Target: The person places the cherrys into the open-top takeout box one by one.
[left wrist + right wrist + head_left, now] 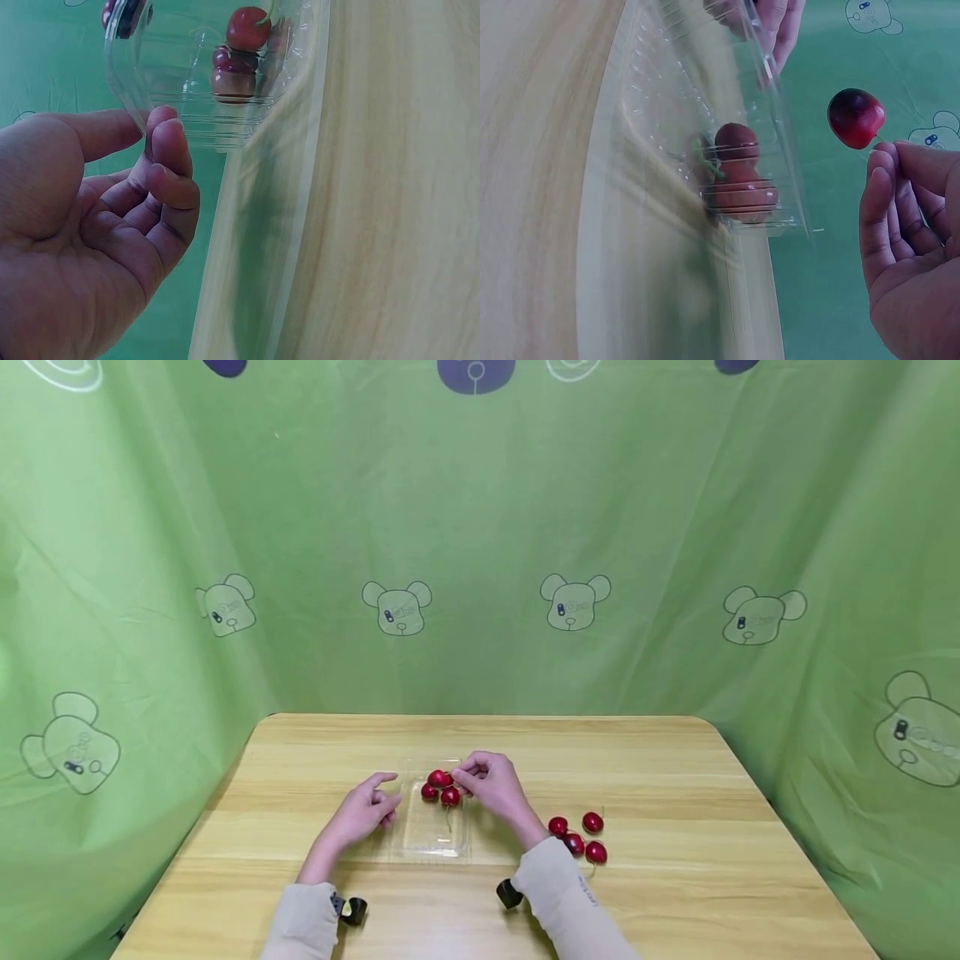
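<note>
My right hand [491,781] pinches the thin stem of a dark red cherry [856,118] between thumb and fingertips. The fruit hangs beyond the fingertips, at the clear plastic container's [431,847] right rim. Inside, toward the back, lie several red cherries [450,797], one with a stem trailing forward. At the left rim is my left hand [363,814], its fingertips at the plastic edge. One finger stretches out and the others bend loosely in the left wrist view. Whether the fingertips press the rim cannot be told.
Several more cherries [573,844] lie in a loose group on the wooden table [675,777], right of the container and close to my right forearm. A green curtain [480,668] with bear-head prints hangs behind the table and along both sides.
</note>
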Available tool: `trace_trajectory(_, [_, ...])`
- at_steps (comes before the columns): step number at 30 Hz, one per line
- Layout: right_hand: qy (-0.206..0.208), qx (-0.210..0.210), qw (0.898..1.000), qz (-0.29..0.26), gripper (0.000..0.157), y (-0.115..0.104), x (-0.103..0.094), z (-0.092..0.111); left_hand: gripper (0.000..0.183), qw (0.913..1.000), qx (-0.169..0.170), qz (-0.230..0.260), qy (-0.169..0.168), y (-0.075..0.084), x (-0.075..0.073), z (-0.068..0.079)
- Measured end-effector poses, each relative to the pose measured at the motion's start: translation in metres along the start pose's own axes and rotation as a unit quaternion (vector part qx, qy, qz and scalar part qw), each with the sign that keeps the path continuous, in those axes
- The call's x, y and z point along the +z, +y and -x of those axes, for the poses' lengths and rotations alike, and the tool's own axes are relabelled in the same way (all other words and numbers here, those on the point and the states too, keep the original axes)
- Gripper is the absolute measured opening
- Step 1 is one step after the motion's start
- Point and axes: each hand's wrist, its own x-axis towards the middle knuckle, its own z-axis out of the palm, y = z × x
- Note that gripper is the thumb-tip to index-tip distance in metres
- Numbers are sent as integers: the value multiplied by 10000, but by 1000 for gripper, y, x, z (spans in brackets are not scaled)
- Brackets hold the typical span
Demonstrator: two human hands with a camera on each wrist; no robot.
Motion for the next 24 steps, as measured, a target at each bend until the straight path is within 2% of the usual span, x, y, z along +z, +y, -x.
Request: trace_trajectory(24, [60,-39,9997,231,4,5,8,1,53,10000,12,-41,42,-1,1,-1])
